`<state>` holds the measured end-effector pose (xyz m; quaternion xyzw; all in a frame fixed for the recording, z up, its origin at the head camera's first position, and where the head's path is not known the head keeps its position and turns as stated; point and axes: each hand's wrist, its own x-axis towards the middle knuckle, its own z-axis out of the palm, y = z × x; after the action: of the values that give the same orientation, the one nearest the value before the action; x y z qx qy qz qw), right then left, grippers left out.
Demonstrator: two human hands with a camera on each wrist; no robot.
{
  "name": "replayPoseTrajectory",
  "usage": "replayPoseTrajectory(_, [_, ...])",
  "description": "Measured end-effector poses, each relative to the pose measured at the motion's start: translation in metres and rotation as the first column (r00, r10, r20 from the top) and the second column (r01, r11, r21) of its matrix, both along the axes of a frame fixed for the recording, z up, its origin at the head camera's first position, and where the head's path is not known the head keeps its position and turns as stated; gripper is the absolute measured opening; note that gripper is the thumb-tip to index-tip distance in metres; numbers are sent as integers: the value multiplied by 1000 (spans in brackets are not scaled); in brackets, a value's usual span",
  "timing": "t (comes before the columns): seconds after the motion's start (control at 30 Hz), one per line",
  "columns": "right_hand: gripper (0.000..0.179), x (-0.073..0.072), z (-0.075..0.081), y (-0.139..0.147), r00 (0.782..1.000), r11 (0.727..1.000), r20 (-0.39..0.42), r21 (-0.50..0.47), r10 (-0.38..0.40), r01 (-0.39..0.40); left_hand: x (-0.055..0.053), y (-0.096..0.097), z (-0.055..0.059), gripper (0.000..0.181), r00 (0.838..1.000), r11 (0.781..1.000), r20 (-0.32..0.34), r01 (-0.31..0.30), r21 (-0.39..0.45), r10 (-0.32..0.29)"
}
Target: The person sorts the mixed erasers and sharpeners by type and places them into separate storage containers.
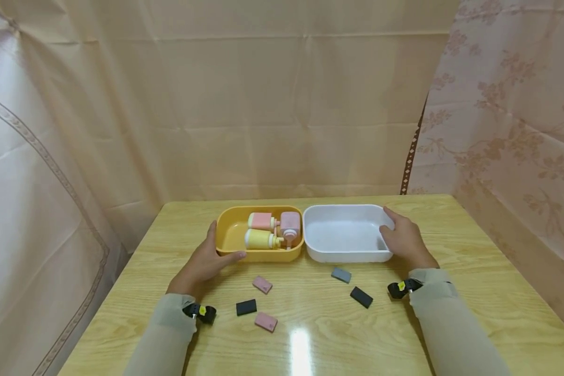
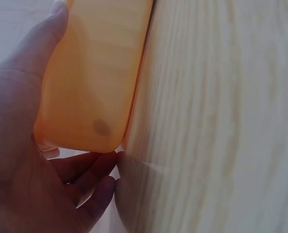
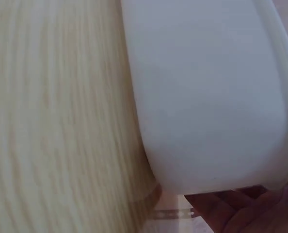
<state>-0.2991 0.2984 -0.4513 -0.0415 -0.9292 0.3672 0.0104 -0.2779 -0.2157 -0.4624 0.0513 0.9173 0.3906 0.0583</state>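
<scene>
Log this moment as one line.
left hand: holds yellow bin | inside: three bottles | right hand: holds white bin | table: five small blocks

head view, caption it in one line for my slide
Left hand holds a yellow bin with three bottles, right hand the white bin beside it, five blocks in front.

We see a beige curtain [image 1: 282,99] at twelve o'clock, flowered cloth [image 1: 512,115] at two, pale banded cloth [image 1: 23,209] at nine, and five small blocks [image 1: 266,321] on the wood-grained desk [image 1: 310,303] toward six.
</scene>
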Motion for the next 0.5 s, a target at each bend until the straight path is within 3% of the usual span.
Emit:
replayPoseTrajectory(0.3, [67, 2, 6, 5, 1000, 1000, 7, 5, -14, 14, -2, -1, -6, 134, 1000, 1000, 21, -6, -4, 6])
replayPoseTrajectory(0.5, [67, -1, 2, 3, 1000, 1000, -5, -2, -19, 19, -4, -4, -2, 133, 999, 1000, -35, 27, 15, -26])
